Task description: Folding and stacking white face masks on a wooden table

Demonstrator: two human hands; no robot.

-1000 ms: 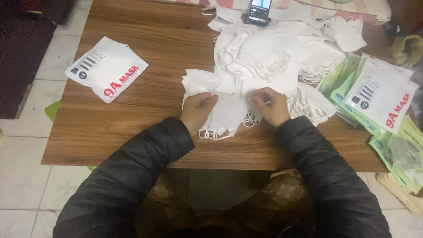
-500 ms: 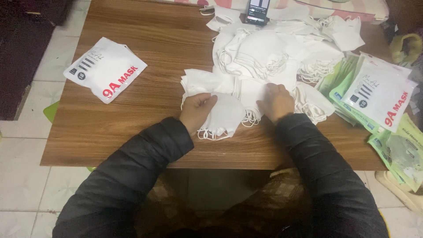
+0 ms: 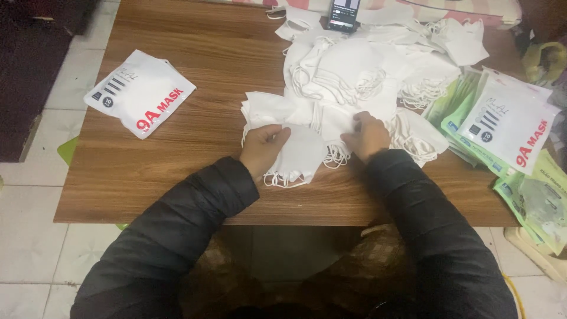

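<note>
Wooden surface [image 3: 195,177] over tiled floor. We note left hand [image 3: 264,147] closed on small stack of white masks [image 3: 298,156] near front edge; right hand [image 3: 366,137] pinching mask edge just beside it. Behind: large loose mask pile [image 3: 360,71]. White sealed packet [image 3: 140,92] far left, packet stack [image 3: 508,124] right, phone [image 3: 344,13] at far edge.

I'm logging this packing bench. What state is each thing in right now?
Left hand: pinching the white mask stack.
Right hand: pressing on the stack's right edge.
Loose mask pile: heaped, ear loops tangled.
White pouch: flat, lying alone at left.
Pouch stack: fanned at right.
Phone: screen lit.
</note>
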